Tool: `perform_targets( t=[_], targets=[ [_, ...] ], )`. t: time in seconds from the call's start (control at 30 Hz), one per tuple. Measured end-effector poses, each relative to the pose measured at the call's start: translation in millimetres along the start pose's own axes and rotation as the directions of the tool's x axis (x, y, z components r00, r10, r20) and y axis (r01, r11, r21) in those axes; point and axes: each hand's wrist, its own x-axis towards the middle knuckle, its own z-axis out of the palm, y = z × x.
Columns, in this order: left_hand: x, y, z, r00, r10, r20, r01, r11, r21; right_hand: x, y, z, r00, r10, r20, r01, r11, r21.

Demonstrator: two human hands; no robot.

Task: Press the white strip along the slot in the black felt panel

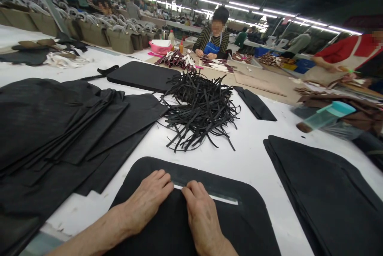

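Observation:
A black panel with rounded corners [248,224] lies flat on the white table in front of me, with a long narrow slot [224,199] near its far edge that shows white. My left hand [151,196] is closed at the slot's left end, its fingertips curled onto the black material. Close beside it, my right hand [199,208] is closed on the slot's near edge, thumb and fingers pinched together. The fingertips hide part of the slot. Beyond the panel sits a tangled heap of thin black strips [203,108].
Large black sheets [60,128] overlap on the left. More black panels [323,184] are stacked at right, near a teal-lidded bottle [329,114]. A thick black pad [143,76] and a small folded black piece [255,102] flank the strips. Co-workers sit across the table.

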Motion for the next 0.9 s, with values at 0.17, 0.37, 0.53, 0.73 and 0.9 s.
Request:
perform_targets(
  t=[0.17, 0.37, 0.53, 0.73, 0.9],
  targets=[
    [-4, -9, -0.6, 0.989, 0.150, -0.018, -0.149, 0.988, 0.048, 4, -7, 3, 0.999, -0.042, -0.007, 0.042, 0.999, 0.019],
    [-7, -18, 7.5, 0.943, 0.327, -0.063, -0.311, 0.933, 0.180, 2, -9, 13, 0.968, -0.247, -0.049, 0.241, 0.965, -0.105],
    [-17, -24, 8.0, 0.921, 0.375, -0.104, -0.344, 0.910, 0.229, 2, -11, 11, 0.969, -0.244, -0.031, 0.236, 0.959, -0.157],
    [-34, -33, -1.3, 0.930, 0.332, -0.155, -0.297, 0.931, 0.212, 5, -23, 9, 0.972, -0.236, 0.005, 0.228, 0.928, -0.295],
    [-46, -41, -1.6, 0.969, 0.123, -0.214, -0.104, 0.989, 0.101, 10, -31, 9, 0.973, -0.220, 0.074, 0.232, 0.908, -0.349]
  ],
)
